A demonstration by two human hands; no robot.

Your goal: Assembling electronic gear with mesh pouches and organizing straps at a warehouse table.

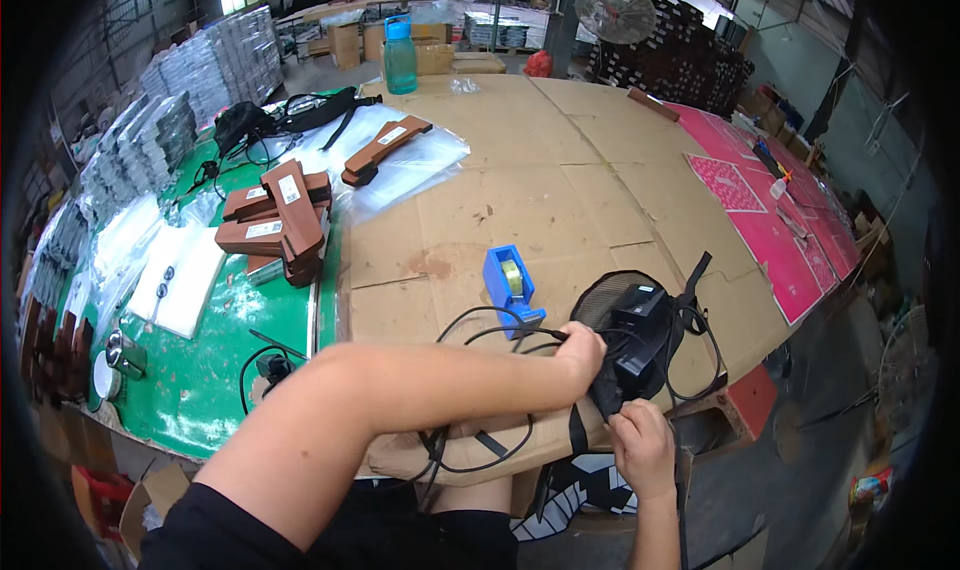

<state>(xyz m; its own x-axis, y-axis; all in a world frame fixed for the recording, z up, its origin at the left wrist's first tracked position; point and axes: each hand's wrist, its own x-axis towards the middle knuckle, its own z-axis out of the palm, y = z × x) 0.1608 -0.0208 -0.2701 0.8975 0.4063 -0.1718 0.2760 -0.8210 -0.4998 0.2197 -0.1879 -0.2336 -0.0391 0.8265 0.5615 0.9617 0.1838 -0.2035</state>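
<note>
My left hand (582, 362) reaches across the cardboard-covered table with its fingers closed round a black cable (480, 315). Just to its right lies a black mesh pouch (598, 305) with a strap. Two black box-shaped devices, one of them a boxy black unit (640, 308), rest on the pouch with cords around them. My right hand (642, 445) is closed at the pouch's near lower end, pinching black fabric there. A blue tape dispenser (508, 282) with a roll of tape stands beyond my left hand. Looped cable hangs at the table's near edge.
Brown bracket-like parts (290, 215) are piled on the green surface (200, 390) at left, beside clear plastic bags. Farther back stands a teal water bottle (400, 62). Pink sheets (735, 185) cover the right side. A metal cup (124, 352) sits at the far left.
</note>
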